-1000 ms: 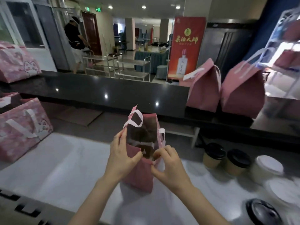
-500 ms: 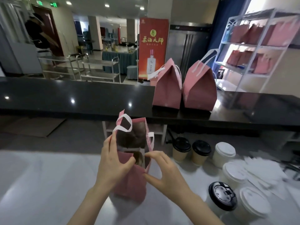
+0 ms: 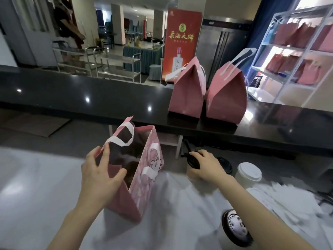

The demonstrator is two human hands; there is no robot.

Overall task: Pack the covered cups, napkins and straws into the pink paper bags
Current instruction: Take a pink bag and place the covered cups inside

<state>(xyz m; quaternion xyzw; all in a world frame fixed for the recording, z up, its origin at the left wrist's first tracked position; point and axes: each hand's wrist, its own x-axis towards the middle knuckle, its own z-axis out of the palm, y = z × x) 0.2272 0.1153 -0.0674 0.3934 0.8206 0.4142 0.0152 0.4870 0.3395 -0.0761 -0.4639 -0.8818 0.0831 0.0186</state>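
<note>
Gripping open rim of pink paper bag (image 3: 144, 186) with left hand (image 3: 98, 177), thumb inside; clasping black-lidded cup (image 3: 193, 161) in curled fingers (image 3: 201, 155) of right hand (image 3: 207, 166).

Open pink paper bag (image 3: 144, 177) — interior dark, contents indistinct. To its right, the right hand (image 3: 207, 166) covers most of a black-lidded cup (image 3: 194, 160); farther right, white napkins (image 3: 297, 204) are smeared by blur, their edges unreadable.

On the white counter (image 3: 36, 186) the left grip (image 3: 98, 177) holds the open pink bag (image 3: 146, 179) by its rim while the right grip (image 3: 207, 167) clasps a black-lidded cup (image 3: 193, 160).
</note>
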